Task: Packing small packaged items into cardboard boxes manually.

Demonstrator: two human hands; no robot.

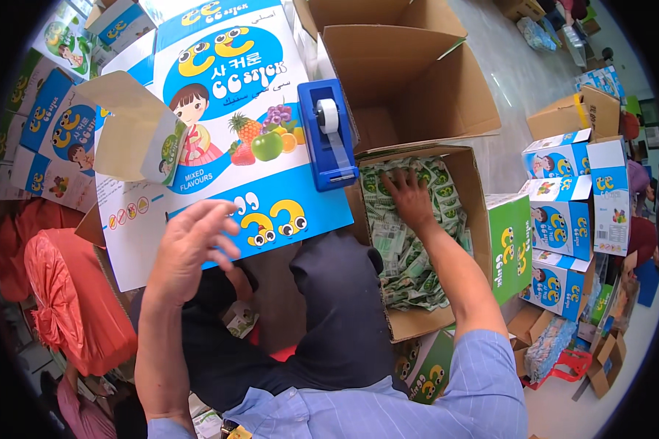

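Observation:
My left hand [192, 247] hovers over the near edge of a large printed carton [271, 186], fingers apart and nothing in them. To the right, my right hand [408, 196] reaches into an open cardboard box [477, 192] full of small green and white packets [389, 252]. Its fingers are spread and touch the packets at the far end; no packet is visibly gripped. On the carton's left side stands an open small box [128, 124], its pale inside showing. A blue tape dispenser [332, 150] with a white roll sits at the carton's right edge.
Beyond the packet box stands an open brown carton [417, 88]. A green carton [511, 245] is beside it on the right, with stacked blue and white boxes [560, 227] farther right. Red plastic bags [77, 293] lie at left, near more printed cartons [58, 139].

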